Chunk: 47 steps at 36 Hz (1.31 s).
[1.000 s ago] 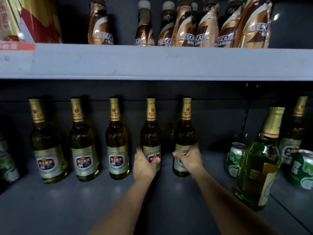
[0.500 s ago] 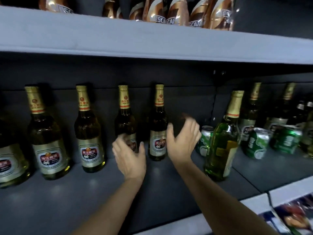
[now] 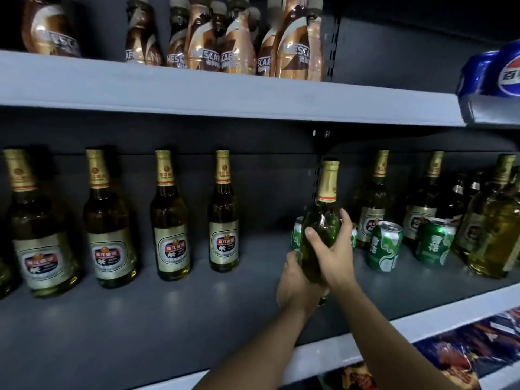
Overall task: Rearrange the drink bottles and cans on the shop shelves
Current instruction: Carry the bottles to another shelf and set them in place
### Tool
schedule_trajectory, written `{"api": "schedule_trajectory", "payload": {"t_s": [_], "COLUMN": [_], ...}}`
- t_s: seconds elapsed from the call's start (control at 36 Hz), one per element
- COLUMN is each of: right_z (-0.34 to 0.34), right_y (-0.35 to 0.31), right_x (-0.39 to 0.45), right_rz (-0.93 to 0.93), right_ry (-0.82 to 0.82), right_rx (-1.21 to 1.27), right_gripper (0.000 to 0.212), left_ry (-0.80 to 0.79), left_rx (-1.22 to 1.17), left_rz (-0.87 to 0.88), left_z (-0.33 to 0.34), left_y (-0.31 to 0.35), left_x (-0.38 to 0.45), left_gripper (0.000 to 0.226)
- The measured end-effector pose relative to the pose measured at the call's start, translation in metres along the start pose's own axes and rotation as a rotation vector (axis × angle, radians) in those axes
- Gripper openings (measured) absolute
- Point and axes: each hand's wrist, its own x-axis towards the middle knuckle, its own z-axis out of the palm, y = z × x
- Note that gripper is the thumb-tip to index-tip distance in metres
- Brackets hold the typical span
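Note:
A green glass beer bottle (image 3: 323, 218) with a gold foil neck stands on the grey middle shelf (image 3: 168, 313), just right of centre. My right hand (image 3: 334, 254) grips its body from the right, thumb across the front. My left hand (image 3: 295, 282) holds it lower down from the left, hiding the base. To the left, several gold-labelled beer bottles (image 3: 223, 220) stand in an evenly spaced row along the back.
Green cans (image 3: 384, 246) and more beer bottles (image 3: 371, 209) crowd the shelf to the right. Brown coffee bottles (image 3: 202, 38) fill the upper shelf, with blue cola cans (image 3: 503, 71) at its right end. Colourful packets (image 3: 478, 347) lie below the shelf edge.
Both hands let go of the two bottles in the row, swung right, and now grip the green bottle. The view has shifted right as well.

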Motion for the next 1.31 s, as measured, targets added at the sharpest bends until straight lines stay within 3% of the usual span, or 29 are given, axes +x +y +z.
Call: {"api": "schedule_trajectory", "payload": {"t_s": [0.08, 0.19, 0.31, 0.42, 0.58, 0.75, 0.86, 1.06, 1.17, 1.31], "right_z": [-0.004, -0.005, 0.005, 0.021, 0.040, 0.045, 0.050, 0.058, 0.048, 0.019], "right_y": [0.011, 0.026, 0.021, 0.017, 0.011, 0.007, 0.000, 0.007, 0.000, -0.005], "right_x": [-0.003, -0.006, 0.001, 0.009, 0.024, 0.066, 0.083, 0.088, 0.099, 0.123], "right_rz": [0.068, 0.050, 0.072, 0.067, 0.014, 0.077, -0.023, -0.069, -0.062, 0.025], "right_ry": [-0.103, -0.219, -0.303, -0.350, -0.353, -0.525, -0.488, -0.423, -0.617, -0.887], "right_rx": [0.113, 0.006, -0.103, -0.205, -0.324, -0.519, -0.818, -0.958, -1.066, -1.279], "right_gripper": [0.094, 0.100, 0.095, 0.077, 0.072, 0.063, 0.075, 0.091, 0.102, 0.090], "left_ry": [0.062, 0.055, 0.024, -0.064, 0.017, 0.053, 0.078, 0.133, 0.168, 0.158], "left_rx": [0.073, -0.040, -0.079, -0.114, 0.148, 0.206, 0.159, 0.162, 0.170, 0.176], "left_rz": [-0.030, -0.002, -0.002, -0.016, 0.000, -0.024, -0.030, -0.020, -0.036, -0.060], "left_z": [-0.003, -0.015, -0.037, -0.057, -0.063, -0.069, -0.066, -0.050, -0.045, -0.046], "left_y": [0.005, 0.001, -0.012, -0.020, -0.023, -0.029, -0.034, -0.040, -0.039, -0.036], "left_x": [-0.003, -0.005, 0.001, 0.012, 0.039, 0.071, 0.085, 0.096, 0.099, 0.100], "left_gripper": [0.052, 0.041, 0.048, 0.053, 0.065, 0.070, 0.063, 0.061, 0.066, 0.066]}}
